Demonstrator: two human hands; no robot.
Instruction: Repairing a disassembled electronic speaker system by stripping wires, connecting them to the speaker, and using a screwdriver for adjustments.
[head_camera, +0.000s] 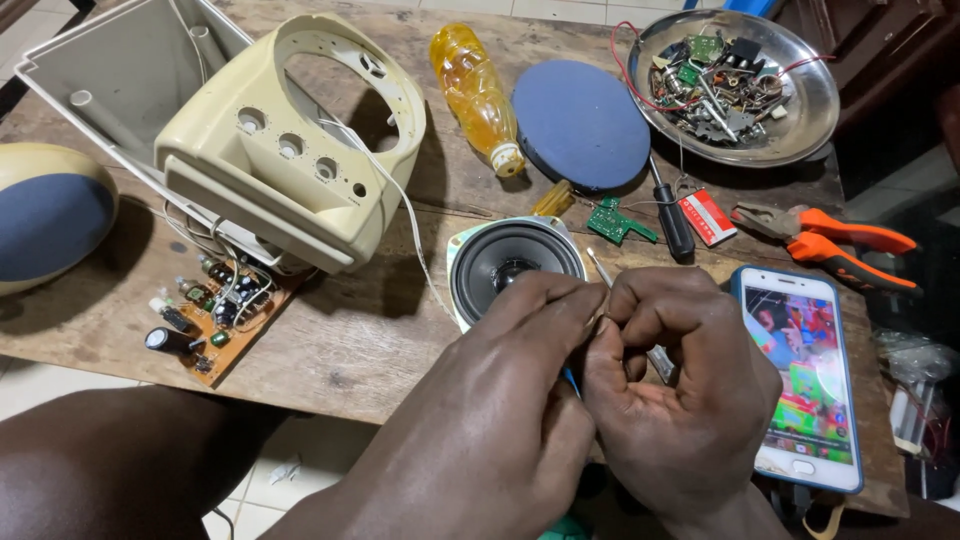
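Head camera looks down on a worn wooden table (360, 340) where both hands meet just in front of a round black loudspeaker (512, 262). The left hand (500, 400) is curled, its fingertips pinched against those of the right hand (680, 390); the right hand is closed around a thin metal tool (604, 274) whose tip sticks up toward the speaker's rim, with more of its shaft showing under the palm. What, if anything, the left fingers pinch is too small to tell.

Left of the speaker lies a brown circuit board (215, 315), wired to a cream plastic radio housing (290, 140). Behind the speaker are an orange-tinted plastic bottle (475, 90), a blue round disc (580, 122) and a black-handled screwdriver (670, 215). A steel bowl (810, 120) of small electronic parts sits at the far right, orange-handled pliers (835, 245) near it, and a smartphone (805, 375) with a lit screen lies just beside the right hand.
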